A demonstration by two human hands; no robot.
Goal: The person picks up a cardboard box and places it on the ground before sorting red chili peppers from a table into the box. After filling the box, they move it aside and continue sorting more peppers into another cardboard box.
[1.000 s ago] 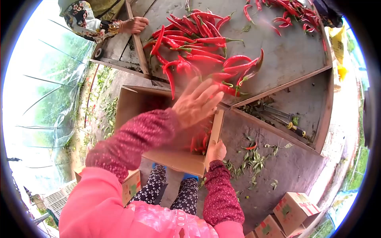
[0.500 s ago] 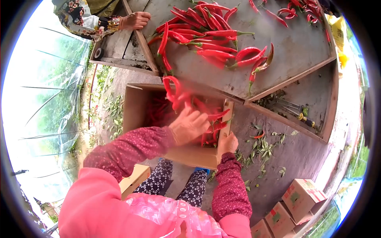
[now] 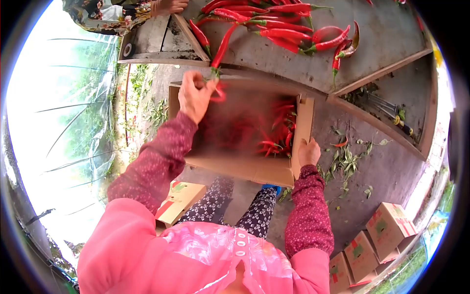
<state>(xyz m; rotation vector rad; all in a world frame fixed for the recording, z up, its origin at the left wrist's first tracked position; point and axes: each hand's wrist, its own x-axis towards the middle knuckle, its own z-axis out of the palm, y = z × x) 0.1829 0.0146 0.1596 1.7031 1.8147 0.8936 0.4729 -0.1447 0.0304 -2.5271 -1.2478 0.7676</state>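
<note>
My left hand (image 3: 195,96) is at the box's far left corner, thumb and fingers closed at the green stem of a long red chili pepper (image 3: 223,48) that hangs over the table edge. Just under those fingers is another red pepper (image 3: 219,93), blurred. The open cardboard box (image 3: 240,169) stands in front of me with many red chilies (image 3: 276,142) inside, partly smeared by motion. My right hand (image 3: 309,152) grips the box's right flap (image 3: 304,122).
A pile of red chilies (image 3: 286,33) lies on the grey table (image 3: 377,44). Another person's hand (image 3: 169,6) rests at its left edge. Screwdriver-like tools (image 3: 396,117) lie in the right corner section. Closed cartons (image 3: 391,225) stand lower right; another carton (image 3: 183,198) is by my legs.
My left hand has gone from over the box, where red peppers were dropping in, up and left to a pepper at the table edge. My right hand stays on the box flap. The view has shifted.
</note>
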